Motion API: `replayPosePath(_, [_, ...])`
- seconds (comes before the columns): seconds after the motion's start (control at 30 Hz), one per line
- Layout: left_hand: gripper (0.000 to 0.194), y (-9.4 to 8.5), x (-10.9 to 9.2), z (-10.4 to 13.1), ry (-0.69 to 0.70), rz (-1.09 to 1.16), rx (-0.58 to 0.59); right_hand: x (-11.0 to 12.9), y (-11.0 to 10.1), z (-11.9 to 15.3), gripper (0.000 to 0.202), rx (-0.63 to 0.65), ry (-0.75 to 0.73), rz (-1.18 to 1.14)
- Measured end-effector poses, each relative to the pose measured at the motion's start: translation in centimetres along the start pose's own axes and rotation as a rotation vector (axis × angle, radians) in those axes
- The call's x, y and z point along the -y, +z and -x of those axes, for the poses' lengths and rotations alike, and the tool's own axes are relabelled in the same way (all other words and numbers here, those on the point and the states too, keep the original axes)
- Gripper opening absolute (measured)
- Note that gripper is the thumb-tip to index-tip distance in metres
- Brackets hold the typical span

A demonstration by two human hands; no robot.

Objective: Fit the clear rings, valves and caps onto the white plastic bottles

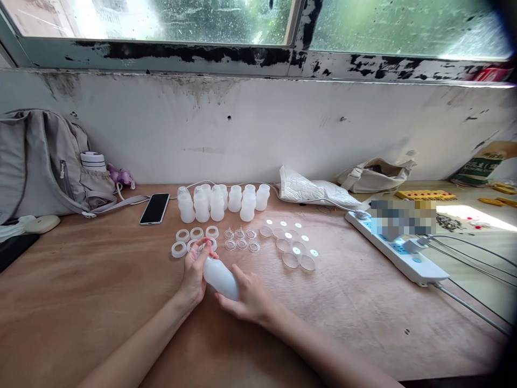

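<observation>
While white rings (178, 255) are laid out in rows at the left, apparently to be kept sorted, the far end of a frosted baby bottle (221, 278) is gripped by the left hand (195, 272) above the worktop (100, 280). Clear teats (230, 246) are grouped beyond it. Its near end is cupped by the right hand (249, 295), presumably for steadiness. Farther right, thin clear discs (290, 261) are spread, likely for easy reach.
</observation>
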State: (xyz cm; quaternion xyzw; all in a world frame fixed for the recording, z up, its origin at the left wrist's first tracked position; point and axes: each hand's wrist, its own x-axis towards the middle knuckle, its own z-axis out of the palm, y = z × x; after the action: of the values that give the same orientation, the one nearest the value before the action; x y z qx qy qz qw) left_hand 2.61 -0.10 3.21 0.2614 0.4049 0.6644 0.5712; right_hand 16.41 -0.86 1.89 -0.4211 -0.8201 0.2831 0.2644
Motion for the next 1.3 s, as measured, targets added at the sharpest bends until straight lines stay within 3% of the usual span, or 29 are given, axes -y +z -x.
replayPosePath(0.1, [0.035, 0.2, -0.2, 0.1, 0.012, -0.003, -0.013, 0.9, -0.3, 0.0, 0.029, 0.064, 0.113, -0.171])
replayPosePath(0.23, [0.029, 0.7, -1.0, 0.5, 0.054, -0.004, -0.002, 1.6, -0.9, -0.1, 0.025, 0.239, 0.291, -0.649])
replayPosePath(0.4, [0.028, 1.0, -1.8, 0.9, 0.077, -0.047, 0.039, 1.2, -0.6, -0.2, 0.024, 0.391, 0.313, -1.001])
replayPosePath(0.5, [0.037, 0.9, -1.9, 0.9, 0.091, -0.071, 0.043, 1.0, -0.2, -0.4, 0.029, 0.394, 0.324, -1.077])
replayPosePath(0.63, [0.045, 0.7, -1.5, 0.6, 0.005, -0.072, 0.128, 0.8, -0.3, -0.9, 0.036, 0.275, 0.322, -1.116])
replayPosePath(0.73, [0.038, 0.6, -1.1, 0.5, -0.079, -0.103, 0.221, 0.4, -1.0, -1.3, 0.035, 0.214, 0.333, -1.043])
replayPosePath(0.83, [0.032, 0.5, -0.7, 0.4, -0.063, -0.172, 0.292, -0.1, -1.4, -1.6, 0.033, 0.197, 0.343, -0.963])
replayPosePath(0.97, [0.032, 0.4, -0.5, 0.4, -0.031, -0.247, 0.284, -0.6, -1.7, -1.8, 0.034, 0.2, 0.278, -0.805])
replayPosePath(1.07, [0.035, 0.2, -0.5, 0.3, -0.029, -0.24, 0.232, -1.7, -3.4, -2.6, 0.034, 0.007, 0.115, -0.43])
replayPosePath(1.2, [0.051, -0.3, -0.5, -0.1, -0.037, -0.207, 0.121, -4.6, -7.7, -4.8, 0.018, -0.349, 0.001, 0.15])
replayPosePath(1.3, [0.049, -0.7, -0.8, -0.4, -0.009, -0.219, 0.093, -7.3, -9.9, -6.4, 0.02, -0.337, 0.129, 0.485])
